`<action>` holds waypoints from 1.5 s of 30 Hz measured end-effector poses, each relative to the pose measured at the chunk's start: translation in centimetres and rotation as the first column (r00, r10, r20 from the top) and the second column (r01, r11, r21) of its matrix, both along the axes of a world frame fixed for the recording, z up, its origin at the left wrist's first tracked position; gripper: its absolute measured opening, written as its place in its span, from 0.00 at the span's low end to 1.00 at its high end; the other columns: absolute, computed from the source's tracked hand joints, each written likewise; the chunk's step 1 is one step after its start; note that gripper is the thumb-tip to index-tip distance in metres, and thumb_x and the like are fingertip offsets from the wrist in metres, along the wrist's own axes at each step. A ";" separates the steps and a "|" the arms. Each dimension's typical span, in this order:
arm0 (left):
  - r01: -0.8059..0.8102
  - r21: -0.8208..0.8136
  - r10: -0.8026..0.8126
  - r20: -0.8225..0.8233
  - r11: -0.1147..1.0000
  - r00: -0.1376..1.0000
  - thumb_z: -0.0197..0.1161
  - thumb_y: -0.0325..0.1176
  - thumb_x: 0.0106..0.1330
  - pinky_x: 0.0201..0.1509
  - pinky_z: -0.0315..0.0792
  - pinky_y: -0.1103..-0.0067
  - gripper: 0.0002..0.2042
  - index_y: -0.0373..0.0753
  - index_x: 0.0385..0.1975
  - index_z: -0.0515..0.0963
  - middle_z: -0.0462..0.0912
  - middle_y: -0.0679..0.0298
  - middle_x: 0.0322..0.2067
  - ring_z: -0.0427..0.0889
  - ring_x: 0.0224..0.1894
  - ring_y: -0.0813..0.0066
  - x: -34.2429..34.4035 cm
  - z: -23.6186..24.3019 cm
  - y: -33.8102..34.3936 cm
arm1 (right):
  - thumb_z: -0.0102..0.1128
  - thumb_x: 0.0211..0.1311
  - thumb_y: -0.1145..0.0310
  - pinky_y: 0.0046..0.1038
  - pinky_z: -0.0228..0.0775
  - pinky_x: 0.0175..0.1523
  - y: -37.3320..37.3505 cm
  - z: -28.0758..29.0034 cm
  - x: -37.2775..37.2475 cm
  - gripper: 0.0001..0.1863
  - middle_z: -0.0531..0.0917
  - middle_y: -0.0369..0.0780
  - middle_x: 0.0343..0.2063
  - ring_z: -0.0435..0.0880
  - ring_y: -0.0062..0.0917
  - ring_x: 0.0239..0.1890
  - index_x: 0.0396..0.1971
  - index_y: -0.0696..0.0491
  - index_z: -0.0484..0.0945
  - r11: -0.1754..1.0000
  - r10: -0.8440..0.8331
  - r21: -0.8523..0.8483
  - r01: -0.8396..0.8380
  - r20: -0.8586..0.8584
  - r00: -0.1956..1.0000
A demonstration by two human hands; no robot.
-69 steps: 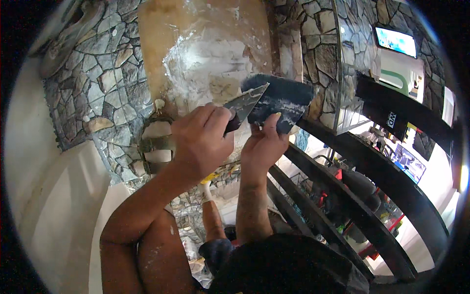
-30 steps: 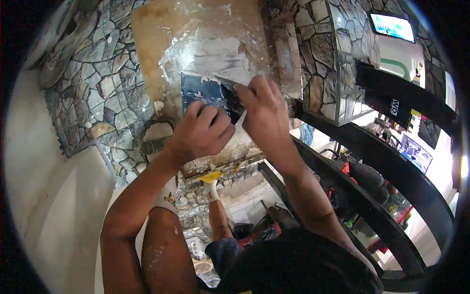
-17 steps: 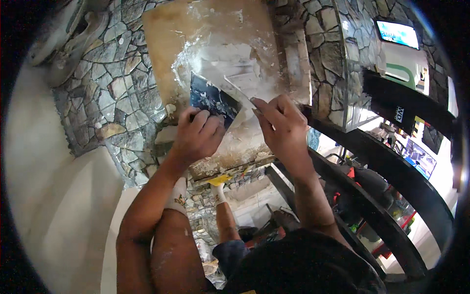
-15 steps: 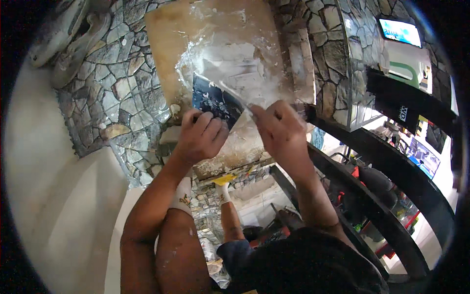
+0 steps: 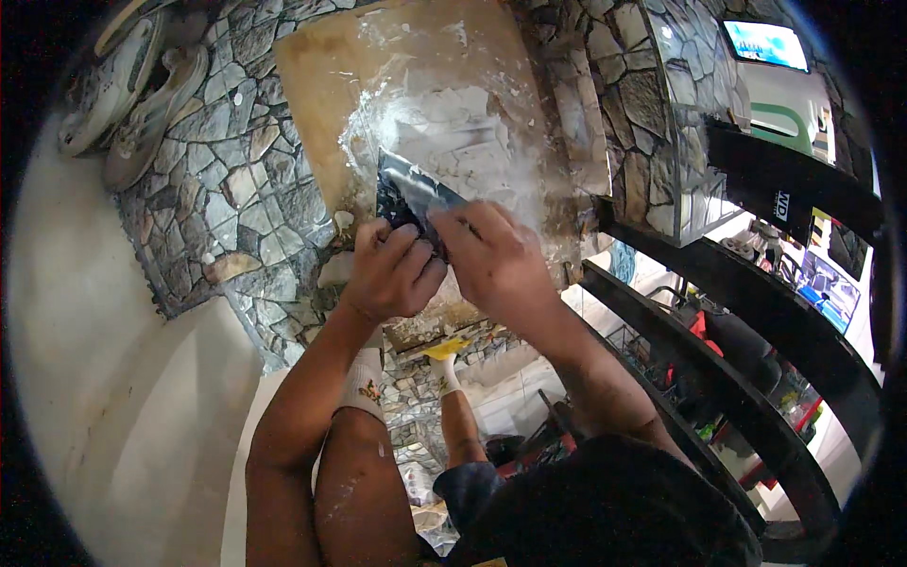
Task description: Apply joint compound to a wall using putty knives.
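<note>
My left hand [image 5: 397,272] is closed around the near edge of a dark flat plate [image 5: 392,194] spotted with white paste. Against this plate, my right hand [image 5: 499,260] grips a thin grey scraper [image 5: 416,175], whose blade lies along the plate's upper edge. The scraper's held end is hidden by my fingers. Both hands are close together above a brown board [image 5: 326,90] smeared with wet white paste [image 5: 444,123], thickest around its middle.
Irregular stone paving [image 5: 250,180] surrounds the board. Worn shoes [image 5: 137,104] lie at the far left. Dark curved bars [image 5: 699,350] run along the right, with a lit screen [image 5: 767,45] beyond. A yellow flat piece [image 5: 446,349] is by my foot.
My right hand has moved left and nearer to my left hand, bringing the scraper down over the dark plate. The scraper's face now shows, where before it appeared as a thin edge.
</note>
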State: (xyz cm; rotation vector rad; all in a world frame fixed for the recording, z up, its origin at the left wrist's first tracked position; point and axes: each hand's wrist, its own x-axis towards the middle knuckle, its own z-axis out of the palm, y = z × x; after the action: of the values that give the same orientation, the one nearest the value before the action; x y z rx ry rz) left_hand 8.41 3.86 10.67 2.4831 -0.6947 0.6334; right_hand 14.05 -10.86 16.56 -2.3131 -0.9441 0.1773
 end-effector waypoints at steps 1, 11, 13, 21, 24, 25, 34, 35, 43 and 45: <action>0.012 -0.016 -0.012 0.018 1.000 1.000 0.60 0.30 0.41 0.32 0.62 0.71 0.03 0.41 0.16 0.72 0.71 0.67 0.22 0.70 0.30 0.72 0.0 0.0 -0.1 | 0.55 0.40 0.80 0.30 0.70 0.31 0.0 -1.0 0.8 0.17 0.74 0.41 0.29 0.76 0.34 0.30 0.37 0.57 0.74 1.000 -0.001 -0.001 0.001 0.000 1.000; 0.018 0.001 -0.018 -0.014 1.000 1.000 0.58 0.28 0.43 0.34 0.64 0.71 0.03 0.40 0.18 0.72 0.74 0.64 0.27 0.72 0.32 0.71 -0.5 -1.1 -0.1 | 0.56 0.42 0.81 0.31 0.69 0.32 -0.4 0.6 1.2 0.14 0.75 0.40 0.26 0.76 0.33 0.28 0.33 0.54 0.77 0.998 -0.051 -0.037 0.052 0.031 0.998; 0.023 -0.022 -0.024 -0.029 0.999 0.999 0.58 0.29 0.42 0.34 0.64 0.71 0.03 0.40 0.18 0.72 0.74 0.64 0.27 0.72 0.33 0.71 -0.4 -0.9 -0.3 | 0.55 0.41 0.81 0.31 0.69 0.33 -0.1 -0.5 0.6 0.14 0.75 0.40 0.26 0.76 0.34 0.29 0.32 0.54 0.77 0.999 -0.043 -0.025 0.044 0.023 0.999; 0.025 -0.039 -0.026 -0.016 0.999 1.000 0.59 0.29 0.42 0.37 0.65 0.70 0.05 0.39 0.19 0.72 0.74 0.64 0.27 0.72 0.34 0.70 0.3 -1.0 -0.6 | 0.53 0.44 0.80 0.32 0.69 0.31 -0.5 -2.0 4.8 0.12 0.75 0.43 0.26 0.76 0.38 0.28 0.32 0.54 0.77 0.990 -0.067 -0.119 0.072 0.040 0.997; 0.013 -0.034 -0.013 -0.011 0.999 1.000 0.59 0.28 0.42 0.37 0.65 0.70 0.05 0.38 0.19 0.73 0.74 0.64 0.27 0.72 0.34 0.70 0.2 -1.1 -0.4 | 0.55 0.45 0.81 0.29 0.68 0.30 -0.9 -0.1 3.3 0.11 0.75 0.41 0.25 0.76 0.34 0.26 0.31 0.54 0.77 0.992 -0.055 -0.105 0.065 0.094 0.994; 0.003 -0.024 -0.003 -0.002 1.000 1.000 0.59 0.28 0.42 0.37 0.65 0.70 0.04 0.38 0.19 0.73 0.74 0.64 0.27 0.72 0.34 0.69 0.1 -1.3 -0.1 | 0.55 0.44 0.81 0.29 0.68 0.29 -0.9 0.4 2.6 0.11 0.75 0.40 0.25 0.76 0.33 0.25 0.31 0.54 0.77 0.992 -0.093 -0.076 0.097 0.055 0.994; 0.018 -0.037 -0.019 -0.028 0.999 0.999 0.60 0.29 0.42 0.37 0.65 0.70 0.04 0.39 0.18 0.73 0.74 0.64 0.25 0.71 0.34 0.70 0.0 -0.6 -0.4 | 0.54 0.41 0.77 0.32 0.70 0.31 -0.8 0.1 -0.3 0.15 0.73 0.41 0.28 0.74 0.35 0.31 0.35 0.55 0.74 0.999 0.014 -0.033 -0.014 0.005 1.000; 0.034 -0.026 -0.035 -0.044 0.999 0.998 0.60 0.29 0.42 0.37 0.65 0.70 0.04 0.39 0.19 0.73 0.73 0.65 0.24 0.71 0.34 0.70 0.2 -0.5 -0.4 | 0.54 0.41 0.77 0.32 0.70 0.31 -0.5 -0.6 0.2 0.15 0.73 0.41 0.28 0.74 0.35 0.31 0.35 0.55 0.74 0.999 0.013 -0.033 -0.012 0.006 1.000; -0.289 0.020 0.288 -0.181 0.957 0.940 0.59 0.27 0.47 0.36 0.68 0.72 0.04 0.37 0.23 0.75 0.76 0.64 0.27 0.74 0.34 0.70 -0.3 -0.6 3.3 | 0.53 0.33 0.84 0.36 0.63 0.32 -2.9 -3.2 6.0 0.10 0.73 0.38 0.24 0.72 0.37 0.29 0.19 0.53 0.71 0.962 -0.238 -0.071 0.265 0.265 0.935; -0.482 -0.073 0.422 -0.381 0.873 0.823 0.59 0.27 0.48 0.33 0.69 0.73 0.04 0.36 0.24 0.75 0.77 0.62 0.25 0.75 0.30 0.69 0.1 0.8 4.6 | 0.53 0.32 0.84 0.35 0.62 0.31 -4.5 -3.0 5.9 0.09 0.73 0.38 0.23 0.71 0.36 0.28 0.17 0.53 0.70 0.973 -0.190 -0.067 0.219 0.296 0.936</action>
State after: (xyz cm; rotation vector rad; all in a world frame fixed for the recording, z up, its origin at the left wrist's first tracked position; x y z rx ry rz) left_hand 8.48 8.42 11.50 2.5149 0.0980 0.3613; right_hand 19.93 -15.33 13.52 -2.5574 -0.8377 -0.2119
